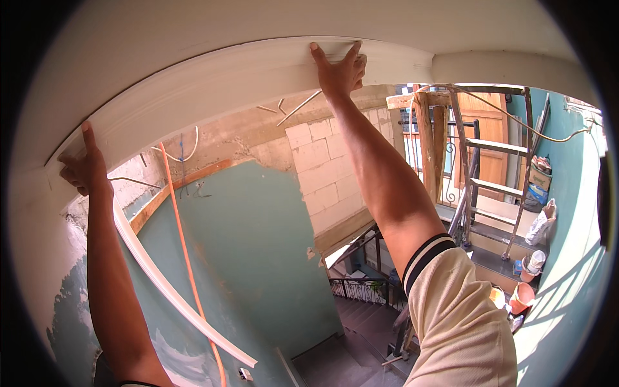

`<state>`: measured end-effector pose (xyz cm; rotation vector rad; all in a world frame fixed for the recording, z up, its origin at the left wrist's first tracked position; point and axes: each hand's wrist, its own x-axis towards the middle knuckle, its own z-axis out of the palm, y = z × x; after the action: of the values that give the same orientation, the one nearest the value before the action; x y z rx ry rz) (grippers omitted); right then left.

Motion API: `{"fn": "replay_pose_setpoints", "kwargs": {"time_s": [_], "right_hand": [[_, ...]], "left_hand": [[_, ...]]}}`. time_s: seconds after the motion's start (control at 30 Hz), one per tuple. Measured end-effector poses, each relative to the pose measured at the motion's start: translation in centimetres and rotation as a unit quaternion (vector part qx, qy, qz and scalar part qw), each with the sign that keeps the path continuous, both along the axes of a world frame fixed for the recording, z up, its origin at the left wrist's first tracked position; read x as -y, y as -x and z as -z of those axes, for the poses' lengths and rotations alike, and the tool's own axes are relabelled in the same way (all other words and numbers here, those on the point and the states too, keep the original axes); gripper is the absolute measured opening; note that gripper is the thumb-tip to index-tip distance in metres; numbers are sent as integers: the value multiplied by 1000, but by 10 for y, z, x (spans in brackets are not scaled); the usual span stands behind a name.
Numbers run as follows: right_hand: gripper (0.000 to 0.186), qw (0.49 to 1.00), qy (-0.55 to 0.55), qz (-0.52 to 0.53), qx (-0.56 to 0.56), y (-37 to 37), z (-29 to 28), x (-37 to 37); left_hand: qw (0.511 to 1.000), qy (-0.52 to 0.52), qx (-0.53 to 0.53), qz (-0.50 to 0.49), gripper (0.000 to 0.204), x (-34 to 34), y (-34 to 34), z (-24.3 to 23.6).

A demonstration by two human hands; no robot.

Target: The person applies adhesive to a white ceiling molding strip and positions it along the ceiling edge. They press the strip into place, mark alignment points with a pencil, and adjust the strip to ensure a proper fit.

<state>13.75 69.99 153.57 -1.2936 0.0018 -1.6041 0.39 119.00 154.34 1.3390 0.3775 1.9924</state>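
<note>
A long white moulding strip runs under the white ceiling, along a dark line at their joint. My left hand grips it at the far left, one finger stretched up to its upper edge and the others curled at its lower side. My right hand grips the same strip farther right, thumb and forefinger pressed near the upper edge, other fingers bent. Both arms are raised. Below my left hand another long pale curved strip hangs diagonally in front of the teal wall.
Below lies a dark stairwell with a railing. At right stand a metal ladder, wooden posts, a wooden door, and several buckets and bags on the steps. An orange hose and loose cables hang by the unfinished block wall.
</note>
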Motion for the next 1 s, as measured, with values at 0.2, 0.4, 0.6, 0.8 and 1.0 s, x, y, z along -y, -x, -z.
{"fn": "replay_pose_setpoints", "kwargs": {"time_s": [0.2,0.4,0.6,0.8,1.0], "right_hand": [[133,999,-7,2,31,-6,0,-5],[134,999,-37,32,-22,-32,0,-26],[121,977,-32,211,-29,-32,-23,39],[125,983,-25,181,-1,-66,-15,16],[125,982,-32,185,1,-65,-13,13]], "left_hand": [[1000,-19,-1,-16,140,-11,-2,3],[992,-3,54,-111,145,-52,13,-20],[997,40,-16,56,159,4,5,3],[998,-21,47,42,148,0,26,10],[997,-39,45,56,139,0,32,10]]}}
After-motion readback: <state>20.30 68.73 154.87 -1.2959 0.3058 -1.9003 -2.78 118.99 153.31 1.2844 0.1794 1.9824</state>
